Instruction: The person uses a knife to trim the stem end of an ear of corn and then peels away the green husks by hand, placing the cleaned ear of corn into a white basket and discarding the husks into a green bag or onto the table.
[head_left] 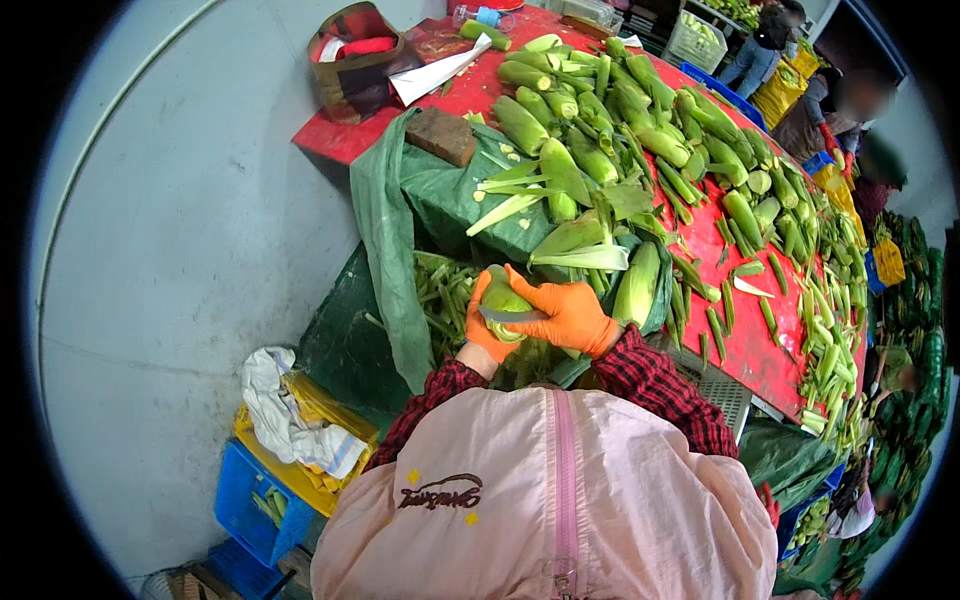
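Observation:
My left hand [479,322], in an orange glove, is closed around a green ear of corn [502,294] held in front of me. My right hand [575,313], gloved the same way, grips a knife [512,316], its blade lying across the lower part of the ear. The right thumb reaches toward the ear's upper part. Below both hands, a green sheet [385,215] hangs from the table edge around a heap of cut husk pieces [440,285]. Another husked ear [637,285] rests just right of my right hand.
Many corn ears [590,120] and scraps cover the red table [755,335]. On its near left are a brick [441,136] and an open bag [358,60]. Blue crates [245,490] stand at lower left beside a grey wall [190,200]. Other people [830,110] are at the far right.

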